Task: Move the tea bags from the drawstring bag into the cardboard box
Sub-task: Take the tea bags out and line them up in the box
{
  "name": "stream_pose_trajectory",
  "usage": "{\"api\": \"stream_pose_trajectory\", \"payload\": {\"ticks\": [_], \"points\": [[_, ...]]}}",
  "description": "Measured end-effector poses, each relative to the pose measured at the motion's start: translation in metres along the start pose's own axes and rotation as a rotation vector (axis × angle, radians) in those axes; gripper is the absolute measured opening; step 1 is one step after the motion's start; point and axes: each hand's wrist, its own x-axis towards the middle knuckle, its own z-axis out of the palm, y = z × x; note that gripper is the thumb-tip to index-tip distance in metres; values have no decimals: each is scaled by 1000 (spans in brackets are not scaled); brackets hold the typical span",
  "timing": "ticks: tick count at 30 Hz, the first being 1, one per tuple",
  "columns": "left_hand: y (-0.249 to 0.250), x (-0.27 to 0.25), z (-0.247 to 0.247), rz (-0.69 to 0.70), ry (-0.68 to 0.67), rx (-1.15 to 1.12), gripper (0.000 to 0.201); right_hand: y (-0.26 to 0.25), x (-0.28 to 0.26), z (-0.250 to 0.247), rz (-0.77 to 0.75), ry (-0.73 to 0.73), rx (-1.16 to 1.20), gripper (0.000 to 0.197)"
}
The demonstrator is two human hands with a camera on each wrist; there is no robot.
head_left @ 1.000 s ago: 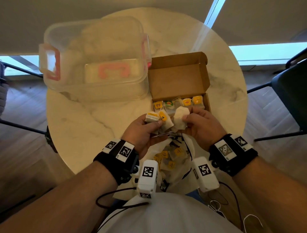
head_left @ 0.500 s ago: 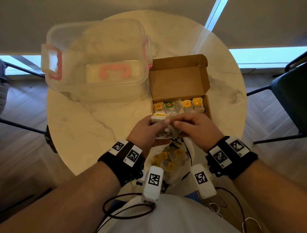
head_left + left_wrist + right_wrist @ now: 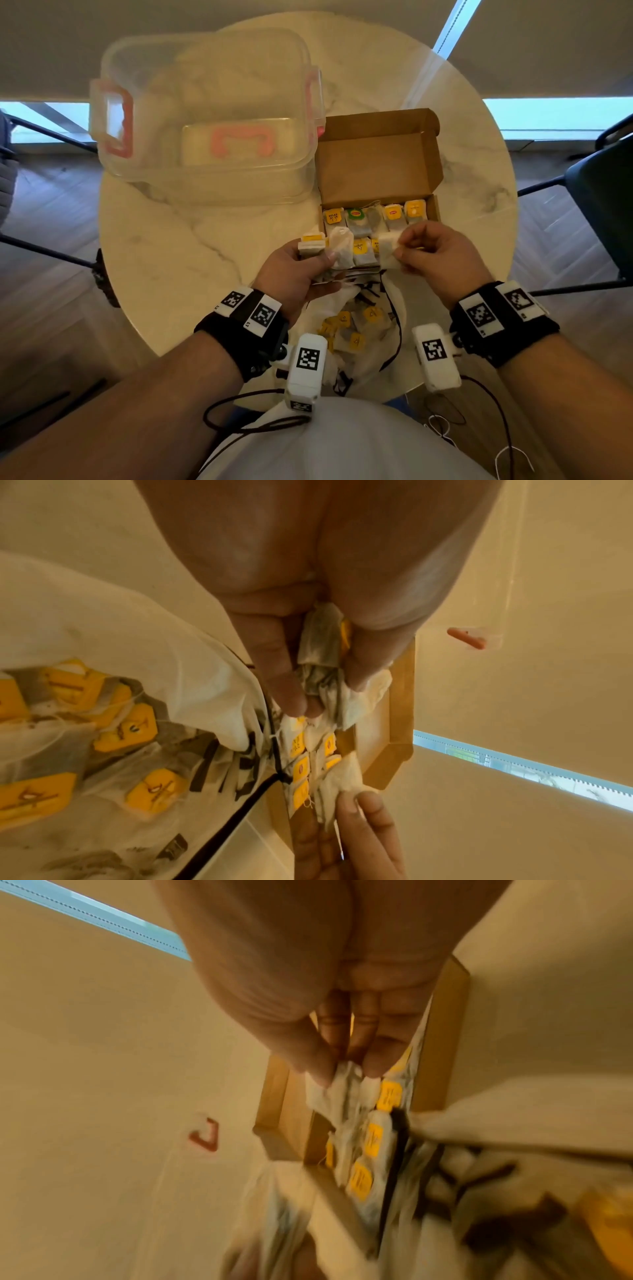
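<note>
An open cardboard box (image 3: 378, 164) stands on the round table, its lid tipped back, with a row of yellow- and green-tagged tea bags (image 3: 392, 214) inside. My left hand (image 3: 301, 263) grips a small bunch of tea bags (image 3: 342, 248) at the box's near left corner; the left wrist view shows them (image 3: 320, 647) squeezed between thumb and fingers. My right hand (image 3: 431, 253) pinches one white tea bag (image 3: 388, 251) over the box's near edge, which appears blurred (image 3: 342, 1085) in the right wrist view. The white drawstring bag (image 3: 356, 329) lies open below both hands, with several yellow-tagged bags inside.
A clear plastic bin (image 3: 205, 116) with pink latches stands left of the box, touching it. The marble table (image 3: 164, 246) shows bare surface at the left. Dark chairs (image 3: 603, 192) stand at both sides. A black drawstring cord (image 3: 397, 329) trails from the bag.
My hands, joined over one bunch half a second ago, have drawn apart. The right hand has pulled a single tea bag off to the right; the left keeps the rest.
</note>
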Motion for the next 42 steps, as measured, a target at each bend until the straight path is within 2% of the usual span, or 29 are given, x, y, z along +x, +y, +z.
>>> {"api": "stream_pose_trajectory", "payload": {"ticks": [3,11,16,22,25,29,31,35,39,42], "points": [[0,0,-8,-6,27,2,17,8,17,-5,-4,121,-222,16],[-2,1,-14,-16,49,7,18,14,38,20,-31,16,-735,15],[-3,1,-16,-22,55,-14,20,15,37,22,-74,42,-726,13],[-2,0,-6,-14,32,-11,19,21,38,23,-189,-18,-909,16],[0,1,2,-10,8,-8,21,12,30,18,-212,4,-785,8],[0,4,15,6,-33,-4,21,-14,6,15,-131,-71,-126,18],[1,4,22,12,-66,-11,23,-19,-2,16,-97,-135,75,22],[1,5,31,17,-100,-10,30,-17,-4,20,-73,-132,148,28],[-2,7,29,22,-108,13,30,-17,-5,16,75,-173,288,37],[-6,13,23,24,-47,34,26,-16,-3,14,141,-134,332,28]]}}
